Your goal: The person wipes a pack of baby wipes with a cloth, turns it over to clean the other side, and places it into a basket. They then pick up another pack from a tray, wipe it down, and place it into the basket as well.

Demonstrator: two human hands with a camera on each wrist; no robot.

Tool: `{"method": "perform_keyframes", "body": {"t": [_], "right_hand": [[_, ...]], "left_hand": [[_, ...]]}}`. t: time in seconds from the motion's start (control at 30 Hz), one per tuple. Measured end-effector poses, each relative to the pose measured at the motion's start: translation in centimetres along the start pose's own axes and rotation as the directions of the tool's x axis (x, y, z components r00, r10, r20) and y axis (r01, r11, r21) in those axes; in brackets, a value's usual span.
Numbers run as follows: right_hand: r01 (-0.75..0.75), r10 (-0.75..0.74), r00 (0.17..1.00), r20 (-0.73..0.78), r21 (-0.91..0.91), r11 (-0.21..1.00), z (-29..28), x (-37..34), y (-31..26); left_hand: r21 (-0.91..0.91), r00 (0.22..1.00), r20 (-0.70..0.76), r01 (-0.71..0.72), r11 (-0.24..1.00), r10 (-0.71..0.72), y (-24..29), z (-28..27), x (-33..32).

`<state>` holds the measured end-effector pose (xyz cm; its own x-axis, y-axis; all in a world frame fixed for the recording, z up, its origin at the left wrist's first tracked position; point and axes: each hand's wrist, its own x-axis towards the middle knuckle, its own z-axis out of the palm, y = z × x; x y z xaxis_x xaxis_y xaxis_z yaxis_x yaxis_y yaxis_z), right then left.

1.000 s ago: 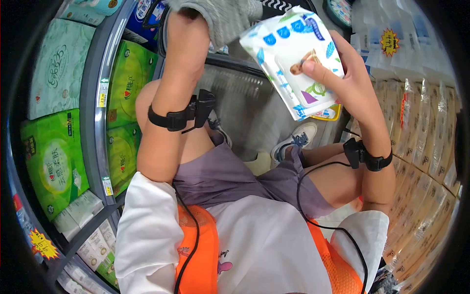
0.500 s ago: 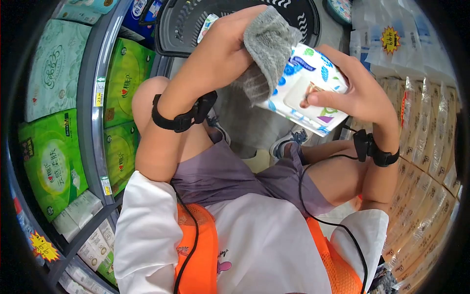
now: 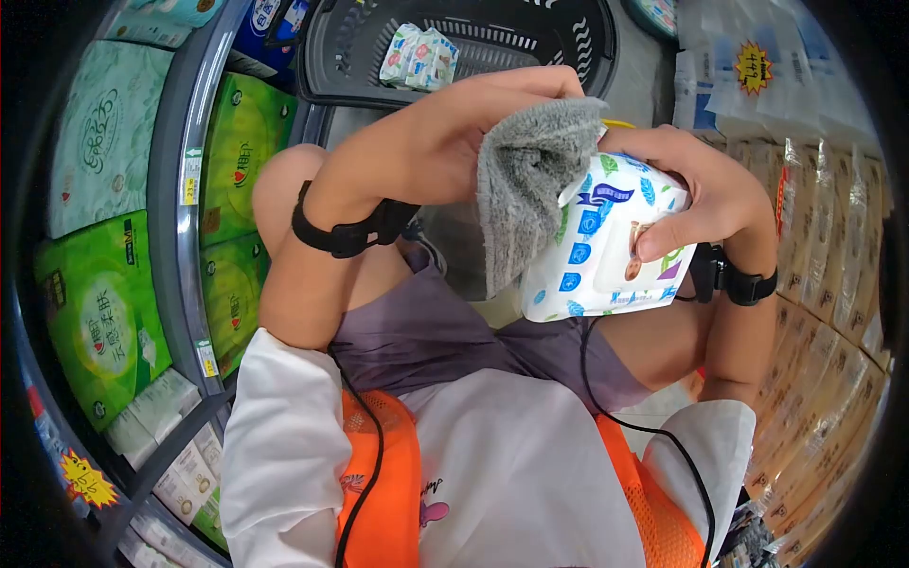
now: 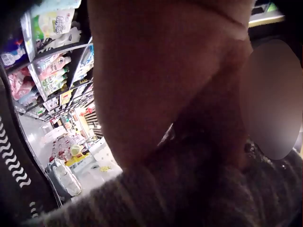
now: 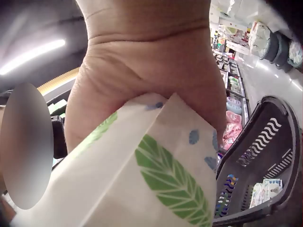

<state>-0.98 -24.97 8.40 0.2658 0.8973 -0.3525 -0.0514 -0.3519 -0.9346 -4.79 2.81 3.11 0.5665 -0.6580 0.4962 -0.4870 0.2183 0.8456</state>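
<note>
My right hand (image 3: 712,194) grips a white pack of wet wipes (image 3: 589,275) printed with blue and green leaves. Its thumb lies across the front by the lid, and the other fingers are mostly hidden behind. In my left hand (image 3: 464,125) is a grey fluffy cloth (image 3: 523,185), draped down over the pack's left edge. The cloth (image 4: 128,201) also fills the bottom of the left wrist view, dark and striped. Seen from the right wrist, the pack's plain side and green leaf (image 5: 173,179) are close below the palm.
Beyond the hands stands a black basket (image 3: 346,43) with small printed packs (image 3: 418,59) inside. To the left, a shelf (image 3: 175,256) holds green tissue packages (image 3: 248,156). Stacked plastic-wrapped brown packages (image 3: 814,284) line the right side. My knees are on both sides.
My left hand has brought the cloth down from over the basket to the pack's left edge. The pack has come closer to my body and turned, uncovering the basket.
</note>
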Motion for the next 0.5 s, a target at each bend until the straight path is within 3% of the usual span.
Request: {"method": "perform_keyframes", "body": {"t": [0.03, 0.07, 0.17, 0.4, 0.47, 0.5], "right_hand": [[0.024, -0.023, 1.0, -0.013, 0.02, 1.0, 0.0, 0.0, -0.1], [0.047, -0.046, 0.999, -0.026, 0.039, 0.998, 0.0, -0.2, -0.2], [0.111, -0.106, 0.993, -0.053, 0.088, 0.99, 0.0, -0.4, 0.0], [0.04, -0.018, 0.994, -0.106, 0.213, 0.976, 0.1, -0.6, -0.2], [0.075, -0.042, 0.986, -0.162, 0.204, 0.976, 0.2, -0.4, -0.3], [0.092, -0.054, 0.98, -0.189, 0.2, 0.975, 0.3, -0.3, -0.4]], "left_hand": [[-0.04, 1.0, 0.006, -0.025, 0.999, 0.025, -0.2, 0.1, 0.1], [-0.051, 0.997, -0.065, 0.041, 0.998, -0.044, 0.4, 0.6, 0.1], [0.092, 0.991, -0.13, -0.028, 0.995, 0.039, 0.5, 0.4, 0.2], [-0.228, 0.943, -0.308, 0.057, 0.972, -0.128, -0.3, 1.9, -0.6], [-0.191, 0.926, -0.367, 0.013, 0.982, -0.084, -0.5, 1.8, -0.9], [-0.147, 0.881, -0.439, 0.125, 0.981, -0.178, -0.2, 1.9, -0.9]]}}
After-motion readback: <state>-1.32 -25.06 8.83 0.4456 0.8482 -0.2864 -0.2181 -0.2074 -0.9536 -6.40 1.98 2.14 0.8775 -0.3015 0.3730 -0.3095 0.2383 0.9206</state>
